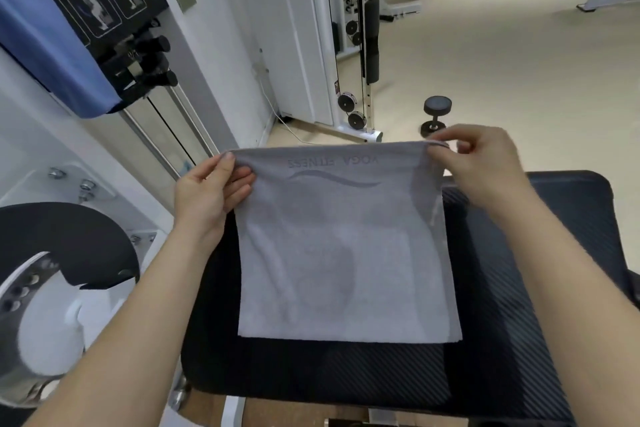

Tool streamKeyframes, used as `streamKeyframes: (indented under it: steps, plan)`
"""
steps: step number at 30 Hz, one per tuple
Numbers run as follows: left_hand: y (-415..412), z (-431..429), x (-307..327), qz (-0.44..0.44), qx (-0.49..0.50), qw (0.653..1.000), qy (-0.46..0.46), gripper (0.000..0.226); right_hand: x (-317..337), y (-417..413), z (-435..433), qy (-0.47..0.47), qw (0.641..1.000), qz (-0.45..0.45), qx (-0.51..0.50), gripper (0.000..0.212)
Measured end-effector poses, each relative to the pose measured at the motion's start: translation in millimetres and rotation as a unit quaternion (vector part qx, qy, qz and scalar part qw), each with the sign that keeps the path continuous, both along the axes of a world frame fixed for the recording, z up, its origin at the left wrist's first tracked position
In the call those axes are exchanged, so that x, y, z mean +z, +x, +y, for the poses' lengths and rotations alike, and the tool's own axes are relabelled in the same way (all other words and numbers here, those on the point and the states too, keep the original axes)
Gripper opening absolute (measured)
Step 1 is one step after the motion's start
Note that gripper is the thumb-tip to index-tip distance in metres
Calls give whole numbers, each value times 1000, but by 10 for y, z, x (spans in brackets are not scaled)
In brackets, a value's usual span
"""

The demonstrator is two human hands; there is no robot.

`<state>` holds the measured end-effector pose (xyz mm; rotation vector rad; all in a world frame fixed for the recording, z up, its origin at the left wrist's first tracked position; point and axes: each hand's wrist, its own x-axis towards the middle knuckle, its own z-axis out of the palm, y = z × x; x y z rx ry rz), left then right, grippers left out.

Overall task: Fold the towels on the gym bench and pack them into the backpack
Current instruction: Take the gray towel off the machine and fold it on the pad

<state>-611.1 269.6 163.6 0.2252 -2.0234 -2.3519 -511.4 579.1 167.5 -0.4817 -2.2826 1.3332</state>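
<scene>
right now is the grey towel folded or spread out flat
Folded, mid-fold: the grey towel shows doubled layers at its right edge, and both hands, left and right, pinch its far corners above the bench.

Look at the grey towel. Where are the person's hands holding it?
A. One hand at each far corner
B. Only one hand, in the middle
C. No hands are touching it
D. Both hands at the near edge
A, because the left hand pinches the far left corner of the grey towel and the right hand pinches the far right corner, while the near edge lies on the black bench.
</scene>
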Motion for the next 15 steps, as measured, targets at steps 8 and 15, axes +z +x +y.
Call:
streamKeyframes:
  steps: [8,15]
  plan:
    - [1388,-411,-841,-100,29,995,10,5,-587,1322,-540,-204,971,-120,-23,15]
    - [1483,-544,-1226,-103,19,992,-63,14,-1002,1432,-801,-157,977,-105,-100,20]
